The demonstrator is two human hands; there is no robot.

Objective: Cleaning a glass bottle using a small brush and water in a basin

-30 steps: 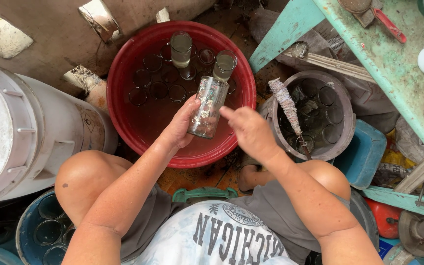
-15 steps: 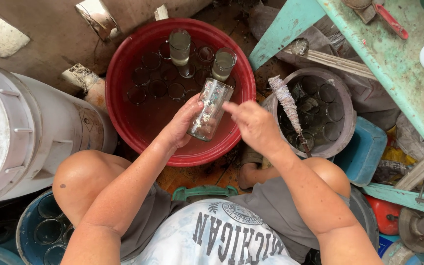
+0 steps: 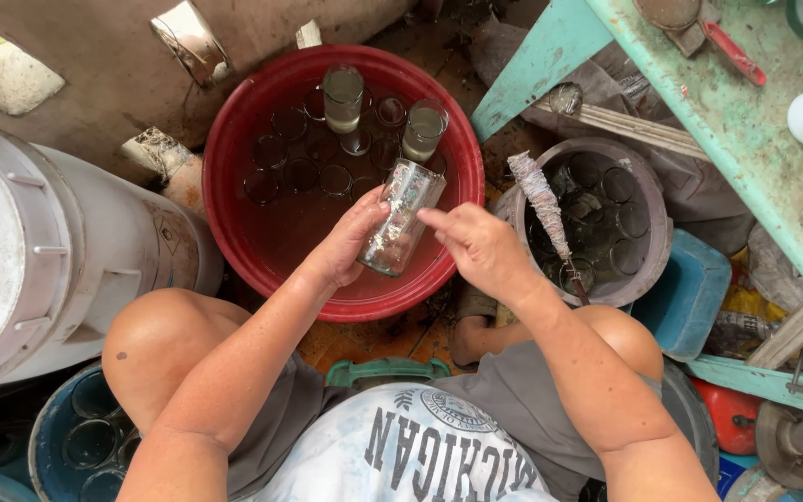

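Note:
A clear drinking glass (image 3: 400,221) with scraps stuck to its side is tilted over the red basin (image 3: 234,158). My left hand (image 3: 350,242) grips it from the left. My right hand (image 3: 480,246) is just right of it, with the fingertips touching its side. The basin holds brownish water with several sunken glasses and two upright glasses (image 3: 343,96) at its far side.
A grey bucket (image 3: 648,270) with several glasses and a wrapped stick brush (image 3: 543,203) stands to the right. A white drum (image 3: 39,251) is on the left, a blue bucket (image 3: 53,437) with glasses at lower left, a green table (image 3: 745,130) at upper right.
The glass and both hands have stayed over the basin; my right fingers have shifted slightly along the glass's side.

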